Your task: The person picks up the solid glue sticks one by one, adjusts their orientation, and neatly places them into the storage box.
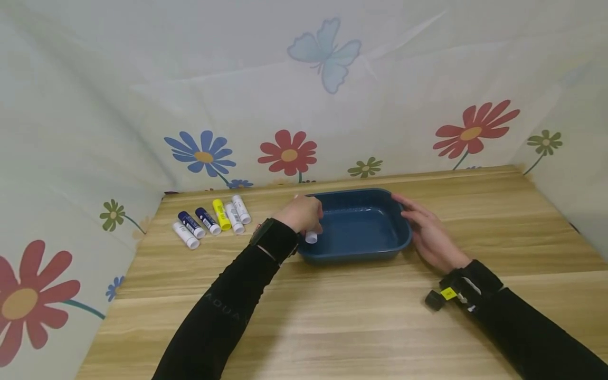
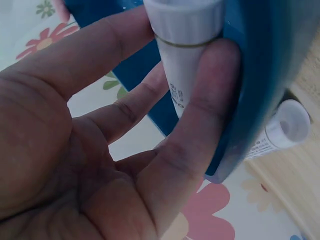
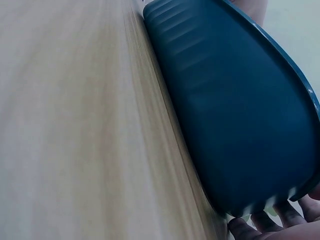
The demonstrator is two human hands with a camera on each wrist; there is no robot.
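A white glue stick (image 1: pixel 311 237) is at the left end of a deep blue rectangular tray (image 1: pixel 361 257). My left hand (image 1: pixel 300 214) pinches this stick between thumb and fingers, inside the tray wall; in the left wrist view the pinched glue stick (image 2: pixel 187 25) points its capped end toward the camera. At the tray's opposite end, my right hand (image 1: pixel 434 240) rests its extended fingers against the outer wall and rim. The right wrist view shows the side of the tray (image 3: pixel 240 110), with fingertips (image 3: pixel 290 215) touching its end.
Left of the tray, several glue sticks lie in a loose row: white (image 1: pixel 186 235), dark blue (image 1: pixel 191 224), yellow (image 1: pixel 221 215) and more white ones (image 1: pixel 241 209). The wooden table (image 1: pixel 361 322) meets a flower-printed cloth (image 1: pixel 228 95) at the back and sides.
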